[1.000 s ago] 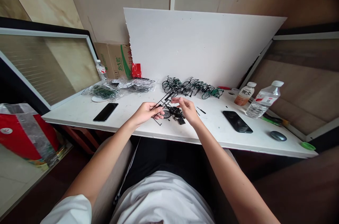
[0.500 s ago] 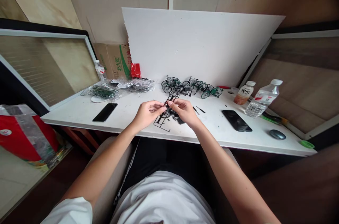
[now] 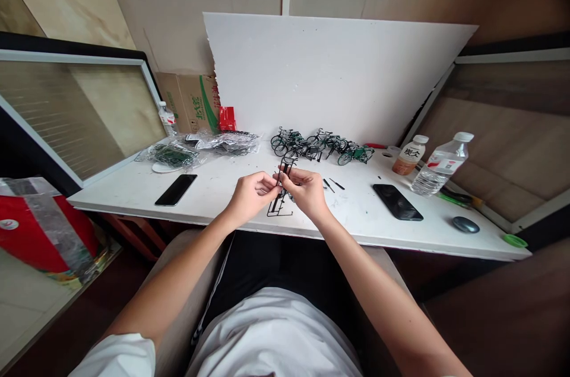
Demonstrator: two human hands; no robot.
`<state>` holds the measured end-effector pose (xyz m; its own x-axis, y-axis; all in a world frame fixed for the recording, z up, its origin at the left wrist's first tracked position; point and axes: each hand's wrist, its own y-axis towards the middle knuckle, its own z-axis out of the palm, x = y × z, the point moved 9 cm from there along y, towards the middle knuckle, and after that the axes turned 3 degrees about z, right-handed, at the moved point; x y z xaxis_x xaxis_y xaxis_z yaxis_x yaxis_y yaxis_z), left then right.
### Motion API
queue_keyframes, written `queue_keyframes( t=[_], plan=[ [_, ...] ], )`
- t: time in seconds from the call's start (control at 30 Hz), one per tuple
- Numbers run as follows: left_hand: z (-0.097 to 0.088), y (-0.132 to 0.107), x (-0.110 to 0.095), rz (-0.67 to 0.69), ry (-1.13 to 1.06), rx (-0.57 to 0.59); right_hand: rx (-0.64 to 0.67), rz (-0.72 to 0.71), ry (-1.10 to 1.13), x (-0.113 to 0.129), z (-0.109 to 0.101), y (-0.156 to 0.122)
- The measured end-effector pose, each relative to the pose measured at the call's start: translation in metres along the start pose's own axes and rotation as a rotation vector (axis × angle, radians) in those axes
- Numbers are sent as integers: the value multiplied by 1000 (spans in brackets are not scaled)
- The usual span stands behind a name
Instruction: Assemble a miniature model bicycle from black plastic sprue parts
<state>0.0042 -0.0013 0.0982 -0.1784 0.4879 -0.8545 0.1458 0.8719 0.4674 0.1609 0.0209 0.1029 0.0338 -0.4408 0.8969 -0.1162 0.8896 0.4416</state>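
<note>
Between both hands is a thin black plastic parts frame [image 3: 286,168], tilted and reaching from above the fingertips down toward the table's front edge. My left hand [image 3: 250,197] is closed, its thumb and fingertips pinching the frame's left side. My right hand [image 3: 308,193] grips the frame from the other side, thumb pressed on its middle. The fingers hide the frame's centre and whatever lies directly behind it. Just beyond the hands stand several small model bicycles [image 3: 356,155] in black and dark green. Two slim dark tools [image 3: 336,184] lie right of my right hand.
On the white table [image 3: 214,187], a phone [image 3: 176,189] lies left and another phone [image 3: 397,202] right. Bagged parts [image 3: 173,155] are at back left. A tea bottle [image 3: 410,155], a water bottle [image 3: 440,166] and a mouse [image 3: 465,224] stand or lie right. A white board [image 3: 338,74] leans behind.
The black parts frame has turned to a steeper angle, its lower end swinging right. Both hands stay close together with their grip on it.
</note>
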Motion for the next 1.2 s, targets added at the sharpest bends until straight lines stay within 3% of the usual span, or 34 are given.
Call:
queue_keyframes(
  t=[0.13,0.33,0.5,0.77,0.93,1.2],
  plan=[
    [-3,4,9,-127,-221,20,91,73,119,5,3,2],
    [-5,3,13,-271,-406,63,320,320,407,-1,10,1],
    [5,-1,9,-261,-407,158,468,254,505,-4,22,-4],
    [9,0,8,-228,-391,202,400,132,473,-7,21,1],
    [7,2,12,-241,-389,177,378,163,449,-13,24,0],
    [7,5,13,-221,-391,182,221,137,331,-10,19,0]
  ],
)
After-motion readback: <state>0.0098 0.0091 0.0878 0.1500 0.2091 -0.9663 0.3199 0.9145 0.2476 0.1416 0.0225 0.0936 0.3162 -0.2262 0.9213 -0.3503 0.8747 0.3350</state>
